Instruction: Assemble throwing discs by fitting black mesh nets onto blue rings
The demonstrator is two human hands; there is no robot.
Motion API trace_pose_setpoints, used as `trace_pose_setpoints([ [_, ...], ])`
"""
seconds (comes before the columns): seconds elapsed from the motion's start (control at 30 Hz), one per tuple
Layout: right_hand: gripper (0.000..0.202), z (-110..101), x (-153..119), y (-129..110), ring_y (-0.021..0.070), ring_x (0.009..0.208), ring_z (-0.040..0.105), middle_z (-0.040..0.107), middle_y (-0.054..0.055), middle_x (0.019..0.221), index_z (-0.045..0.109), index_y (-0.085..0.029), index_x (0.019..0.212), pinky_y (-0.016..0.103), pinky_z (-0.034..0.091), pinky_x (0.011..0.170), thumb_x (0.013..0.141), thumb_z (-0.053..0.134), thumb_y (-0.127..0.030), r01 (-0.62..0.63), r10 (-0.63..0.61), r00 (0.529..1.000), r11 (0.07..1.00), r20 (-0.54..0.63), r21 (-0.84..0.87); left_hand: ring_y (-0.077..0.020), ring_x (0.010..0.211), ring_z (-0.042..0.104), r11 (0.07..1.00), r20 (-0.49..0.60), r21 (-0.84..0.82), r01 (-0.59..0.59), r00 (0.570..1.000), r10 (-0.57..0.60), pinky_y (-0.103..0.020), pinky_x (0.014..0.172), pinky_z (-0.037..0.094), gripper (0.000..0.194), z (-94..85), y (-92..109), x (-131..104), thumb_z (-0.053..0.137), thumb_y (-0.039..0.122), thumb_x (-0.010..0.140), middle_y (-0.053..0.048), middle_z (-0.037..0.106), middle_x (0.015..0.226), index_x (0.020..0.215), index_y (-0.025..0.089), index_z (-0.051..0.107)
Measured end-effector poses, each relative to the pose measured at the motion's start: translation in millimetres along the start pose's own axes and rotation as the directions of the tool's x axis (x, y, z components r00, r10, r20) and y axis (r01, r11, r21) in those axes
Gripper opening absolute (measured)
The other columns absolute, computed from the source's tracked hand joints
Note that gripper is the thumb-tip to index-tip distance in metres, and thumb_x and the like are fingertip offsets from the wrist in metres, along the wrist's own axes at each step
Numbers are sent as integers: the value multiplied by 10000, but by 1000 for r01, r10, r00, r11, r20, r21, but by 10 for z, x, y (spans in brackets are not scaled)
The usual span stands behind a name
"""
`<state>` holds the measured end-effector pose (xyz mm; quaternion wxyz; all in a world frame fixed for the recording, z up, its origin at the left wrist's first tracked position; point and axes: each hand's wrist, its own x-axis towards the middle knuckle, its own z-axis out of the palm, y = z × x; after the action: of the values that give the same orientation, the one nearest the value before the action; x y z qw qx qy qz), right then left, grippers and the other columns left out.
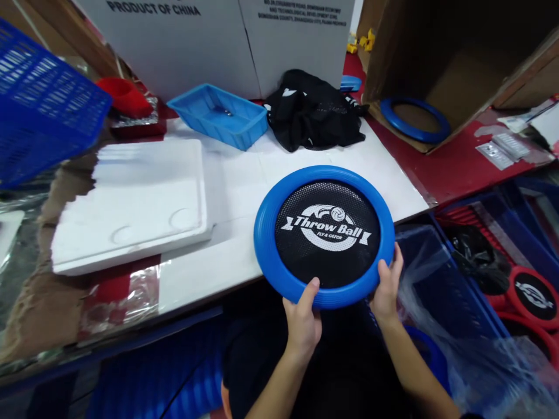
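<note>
A round throw-and-catch paddle (pixel 325 265), with a blue ring rim and a black mesh centre printed "Throw Ball", is tilted over the table's front edge. My left hand (pixel 303 323) grips the near side of its rim, thumb on top. On the right side of the rim, my right hand (pixel 388 285) is closed too, its thumb against the ring. Fingers under the rim are partly hidden. Behind the paddle lies a heap of black printed mesh (pixel 317 110) on the white tabletop sheet (pixel 244 186).
A light blue bin (pixel 222 119) and a white foam slab (pixel 135 203) stand to the left. One blue ring (pixel 414 119) lies in the cardboard box (pixel 437 64) at the back right. Red-rimmed paddles (pixel 533 294) fill a crate at right. A blue basket (pixel 43 105) juts in from the left.
</note>
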<state>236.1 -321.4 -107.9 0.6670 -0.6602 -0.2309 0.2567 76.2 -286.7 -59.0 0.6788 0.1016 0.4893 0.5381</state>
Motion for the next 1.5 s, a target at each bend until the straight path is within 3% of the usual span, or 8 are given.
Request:
trace_pose_setpoints([
  [0.07,686,0,71,-88,322,1442,683,703,86,1582,552,-313,1643,531,544,1245,1019,731,-535,-224,213,974,958,79,176,-236,1186,781,1000,-38,10,9,999,-9,-367,1126,614,522,-53,-10,42,973,211,805,-16,815,1187,1274,283,755],
  [0.17,597,-51,92,-231,303,1281,771,814,69,1402,701,-294,1483,474,606,1153,947,858,-504,-396,334,909,879,250,265,-250,1164,782,999,-62,27,-24,998,25,-373,1106,624,547,-128,18,108,972,212,786,-13,816,1120,1284,286,759],
  [0.27,640,-74,40,-289,291,1191,797,848,72,1300,697,-288,1476,459,620,1109,911,915,-495,-440,356,881,859,312,261,-263,1193,772,996,-70,69,-53,996,58,-368,1114,616,544,-207,58,164,968,218,783,-15,817,1121,1286,285,771],
  [0.47,669,62,-74,-165,269,1090,800,850,63,1241,678,-268,1486,409,638,1022,900,926,-473,-410,309,893,858,328,309,-254,1157,782,985,-100,143,-95,989,110,-346,1063,622,599,-412,142,258,976,262,761,10,827,1139,1321,307,769],
  [0.67,638,87,-43,-120,273,1092,789,854,18,1197,747,-302,1377,395,648,987,801,996,-418,-533,399,817,798,418,281,-265,1054,796,963,-84,216,-163,979,185,-384,1030,645,689,-674,185,405,989,317,707,-6,811,1029,1358,261,769],
  [0.83,440,25,103,-101,296,1147,787,858,25,1191,800,-302,1251,435,618,1074,891,916,-525,-466,387,879,822,280,327,-235,888,794,961,-36,245,-125,990,138,-379,948,665,857,-891,86,463,1030,342,659,-6,804,964,1457,247,732],
  [1.03,397,3,200,24,210,857,720,807,-8,956,803,-266,1052,353,617,867,809,959,-538,-330,293,937,921,188,206,-257,971,811,963,-1,247,-106,994,109,-388,1009,660,864,-959,59,407,1035,345,670,-10,811,982,1471,257,725],
  [1.5,399,236,313,-121,198,853,693,737,-34,916,747,-278,1091,356,605,875,850,895,-559,-273,231,951,940,205,204,-230,936,775,977,-50,171,-129,989,139,-314,852,641,570,-568,322,443,1040,290,537,0,766,914,1030,208,765],
])
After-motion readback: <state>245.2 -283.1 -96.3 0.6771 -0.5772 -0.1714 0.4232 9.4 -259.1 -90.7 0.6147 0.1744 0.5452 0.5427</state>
